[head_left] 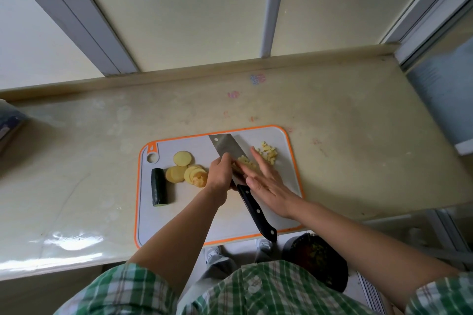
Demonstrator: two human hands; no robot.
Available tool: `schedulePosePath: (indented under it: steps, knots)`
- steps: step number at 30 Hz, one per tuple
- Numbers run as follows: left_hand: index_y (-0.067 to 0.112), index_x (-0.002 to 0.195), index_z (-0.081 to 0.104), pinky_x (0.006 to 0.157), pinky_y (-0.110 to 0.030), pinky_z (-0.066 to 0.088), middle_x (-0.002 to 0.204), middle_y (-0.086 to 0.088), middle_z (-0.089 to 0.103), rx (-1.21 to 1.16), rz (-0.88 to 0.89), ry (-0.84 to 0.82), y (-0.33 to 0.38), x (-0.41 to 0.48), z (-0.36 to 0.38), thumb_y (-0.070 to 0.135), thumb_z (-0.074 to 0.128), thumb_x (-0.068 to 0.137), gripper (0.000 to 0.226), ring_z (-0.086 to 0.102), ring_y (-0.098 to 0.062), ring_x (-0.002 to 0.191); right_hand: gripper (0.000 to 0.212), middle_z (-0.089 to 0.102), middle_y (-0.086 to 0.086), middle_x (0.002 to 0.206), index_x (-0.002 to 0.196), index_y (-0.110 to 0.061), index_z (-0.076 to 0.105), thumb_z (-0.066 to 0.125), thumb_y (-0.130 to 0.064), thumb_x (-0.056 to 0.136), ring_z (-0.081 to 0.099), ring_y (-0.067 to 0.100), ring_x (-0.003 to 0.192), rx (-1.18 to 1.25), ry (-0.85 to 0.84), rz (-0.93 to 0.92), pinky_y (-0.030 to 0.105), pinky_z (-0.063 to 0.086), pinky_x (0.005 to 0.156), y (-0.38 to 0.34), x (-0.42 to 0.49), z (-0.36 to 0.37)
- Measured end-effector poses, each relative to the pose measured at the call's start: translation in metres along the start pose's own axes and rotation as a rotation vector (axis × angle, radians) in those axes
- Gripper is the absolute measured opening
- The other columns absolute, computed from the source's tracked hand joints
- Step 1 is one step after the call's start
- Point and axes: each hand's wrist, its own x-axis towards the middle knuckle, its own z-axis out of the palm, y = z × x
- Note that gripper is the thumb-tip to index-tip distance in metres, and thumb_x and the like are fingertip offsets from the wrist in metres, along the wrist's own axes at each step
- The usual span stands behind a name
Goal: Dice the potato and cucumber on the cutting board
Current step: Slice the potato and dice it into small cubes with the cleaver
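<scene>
progress: partial. potato dice (267,154) piled at far right of cutting board (281,135); potato slices (183,169) uncut at left, cucumber (159,186) uncut beside them. i see left hand (220,176) curled round knife (256,210) by the blade, right hand (268,186) flat, fingers straight, on bits on the blade.

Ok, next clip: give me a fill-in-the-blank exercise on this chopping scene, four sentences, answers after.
1. The cutting board has a rim coloured ____.
2. The cucumber piece lies near the board's ____ edge, beside the potato slices.
3. The left hand grips the knife by its ____, leaving the black handle free.
4. The right hand has straight fingers, and the diced potato is piled to the ____ of the knife.

Answers: orange; left; blade; right
</scene>
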Motion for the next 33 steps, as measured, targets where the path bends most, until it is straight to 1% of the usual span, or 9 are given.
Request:
schedulePosePath:
  steps: [3, 8, 11, 13, 17, 21, 25, 30, 33]
  knots:
    - [0.005, 0.079, 0.051, 0.050, -0.028, 0.036, 0.066, -0.012, 0.050, -0.016, 0.001, 0.026, 0.000, 0.000, -0.002, 0.016, 0.034, 0.091, 0.024, 0.048, -0.023, 0.056, 0.053, -0.023, -0.014, 0.156, 0.142, -0.057, 0.011, 0.010, -0.063, 0.090, -0.026, 0.003, 0.141, -0.091, 0.005, 0.029, 0.033, -0.010, 0.114, -0.001, 0.006, -0.001]
    - [0.008, 0.076, 0.050, 0.050, -0.027, 0.037, 0.064, -0.009, 0.052, -0.030, -0.011, 0.053, -0.001, -0.002, -0.006, 0.014, 0.033, 0.092, 0.024, 0.048, -0.023, 0.057, 0.073, -0.025, -0.009, 0.157, 0.150, -0.041, 0.010, 0.001, -0.068, 0.083, -0.024, 0.008, 0.143, -0.200, 0.039, 0.156, 0.040, -0.009, 0.118, 0.006, 0.012, -0.002]
    - [0.008, 0.077, 0.050, 0.050, -0.027, 0.038, 0.065, -0.011, 0.051, -0.036, -0.014, 0.058, -0.002, 0.000, -0.007, 0.015, 0.033, 0.092, 0.024, 0.049, -0.024, 0.057, 0.059, -0.026, -0.012, 0.156, 0.148, -0.048, 0.006, 0.007, -0.061, 0.090, -0.028, 0.004, 0.140, -0.190, 0.010, 0.050, 0.029, -0.015, 0.112, 0.001, 0.009, 0.000]
    - [0.007, 0.077, 0.050, 0.049, -0.027, 0.038, 0.065, -0.011, 0.051, -0.040, -0.006, 0.069, -0.002, 0.001, -0.006, 0.014, 0.033, 0.092, 0.024, 0.048, -0.023, 0.056, 0.054, -0.025, -0.014, 0.156, 0.146, -0.051, 0.003, 0.010, -0.056, 0.092, -0.028, 0.003, 0.140, -0.208, -0.017, 0.018, 0.028, -0.015, 0.111, 0.001, 0.006, 0.002]
    - [0.008, 0.075, 0.047, 0.048, -0.028, 0.036, 0.062, -0.009, 0.050, -0.071, 0.003, 0.093, -0.002, 0.001, -0.007, 0.013, 0.032, 0.092, 0.024, 0.047, -0.023, 0.054, 0.062, -0.026, -0.011, 0.156, 0.149, -0.045, 0.004, 0.003, -0.061, 0.088, -0.029, 0.002, 0.138, -0.202, 0.048, 0.148, 0.028, -0.014, 0.112, 0.008, 0.000, -0.002]
    - [0.008, 0.072, 0.048, 0.048, -0.027, 0.036, 0.057, -0.007, 0.049, -0.134, -0.011, 0.127, -0.002, 0.003, -0.009, 0.012, 0.033, 0.092, 0.025, 0.046, -0.022, 0.050, 0.067, -0.024, -0.018, 0.155, 0.147, -0.050, 0.009, -0.001, -0.072, 0.084, -0.028, -0.002, 0.138, -0.191, 0.017, -0.011, 0.014, -0.022, 0.105, 0.009, -0.004, 0.001]
    - [0.008, 0.074, 0.046, 0.048, -0.027, 0.036, 0.060, -0.007, 0.049, -0.096, -0.023, 0.107, -0.003, 0.002, -0.009, 0.013, 0.033, 0.092, 0.022, 0.046, -0.022, 0.052, 0.085, -0.021, -0.013, 0.157, 0.148, -0.045, 0.015, -0.006, -0.080, 0.074, -0.020, 0.007, 0.144, -0.173, 0.095, 0.160, 0.033, -0.009, 0.117, 0.015, -0.001, 0.000]
    - [0.008, 0.079, 0.053, 0.049, -0.025, 0.037, 0.063, -0.008, 0.052, 0.006, -0.011, 0.002, -0.003, -0.001, -0.008, 0.017, 0.034, 0.093, 0.025, 0.050, -0.022, 0.054, 0.058, -0.017, -0.010, 0.158, 0.146, -0.050, 0.018, 0.007, -0.060, 0.090, -0.019, 0.007, 0.144, -0.147, 0.084, 0.065, 0.032, -0.007, 0.114, -0.004, 0.012, -0.001]
    - [0.008, 0.080, 0.053, 0.051, -0.029, 0.035, 0.061, -0.007, 0.052, 0.007, -0.013, -0.037, -0.004, -0.002, -0.007, 0.017, 0.034, 0.092, 0.025, 0.049, -0.022, 0.053, 0.062, -0.017, -0.008, 0.159, 0.147, -0.048, 0.018, 0.005, -0.061, 0.087, -0.018, 0.013, 0.145, -0.201, 0.112, 0.158, 0.037, -0.007, 0.116, -0.006, 0.020, 0.001]
